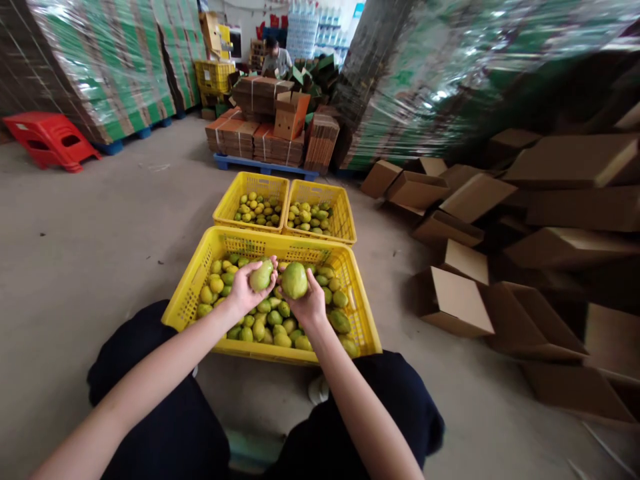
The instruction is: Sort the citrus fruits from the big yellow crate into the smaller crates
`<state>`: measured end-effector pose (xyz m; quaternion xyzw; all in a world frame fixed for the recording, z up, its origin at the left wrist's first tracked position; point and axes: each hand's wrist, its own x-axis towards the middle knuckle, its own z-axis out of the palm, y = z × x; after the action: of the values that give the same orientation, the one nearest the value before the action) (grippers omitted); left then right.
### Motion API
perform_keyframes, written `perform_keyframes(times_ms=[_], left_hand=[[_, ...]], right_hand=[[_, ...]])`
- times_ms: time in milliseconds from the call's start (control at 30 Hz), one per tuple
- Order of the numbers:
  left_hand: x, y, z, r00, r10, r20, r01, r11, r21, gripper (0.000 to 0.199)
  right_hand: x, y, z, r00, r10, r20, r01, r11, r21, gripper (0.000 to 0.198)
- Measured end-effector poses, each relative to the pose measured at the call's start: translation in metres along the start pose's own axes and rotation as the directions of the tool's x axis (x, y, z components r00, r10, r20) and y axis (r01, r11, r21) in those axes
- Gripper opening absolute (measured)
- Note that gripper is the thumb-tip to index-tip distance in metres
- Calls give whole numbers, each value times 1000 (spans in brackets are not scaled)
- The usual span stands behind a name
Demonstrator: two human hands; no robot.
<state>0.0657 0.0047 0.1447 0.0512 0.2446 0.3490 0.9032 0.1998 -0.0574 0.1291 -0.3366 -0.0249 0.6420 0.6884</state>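
Observation:
My left hand (242, 291) is closed around a yellow-green lemon (261, 277), its fingertips showing at the fruit's right side. A rounder, greener lemon (295, 280) sits in my right hand (311, 304), with thumb and fingers about it. Both hands are close together over a large yellow crate (320, 249) between my knees. Many loose lemons (259, 329), from green to yellow, cover the crate's bottom. My hands and forearms hide some of them.
Two smaller-looking yellow crates (251, 179) (320, 187) with lemons stand just beyond. Open cardboard boxes (463, 300) are heaped at right. Flattened cartons (280, 147) lie on a blue pallet (265, 167). A red stool (53, 140) stands left; a person (277, 60) is far back.

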Motion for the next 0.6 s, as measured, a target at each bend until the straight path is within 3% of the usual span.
perform_keyframes(times_ms=[133,433,600], left_hand=[[2,-1,-3,997,57,-60,-61,995,-75,42],[0,-9,1,992,-28,-124,7,986,-167,36],[-6,-14,17,989,-81,-121,60,983,-171,32]], right_hand=[[0,4,-4,1000,30,8,-30,999,17,23],[-17,8,-13,996,58,-60,-54,996,76,15],[-40,7,-13,990,83,-111,-78,996,47,20]])
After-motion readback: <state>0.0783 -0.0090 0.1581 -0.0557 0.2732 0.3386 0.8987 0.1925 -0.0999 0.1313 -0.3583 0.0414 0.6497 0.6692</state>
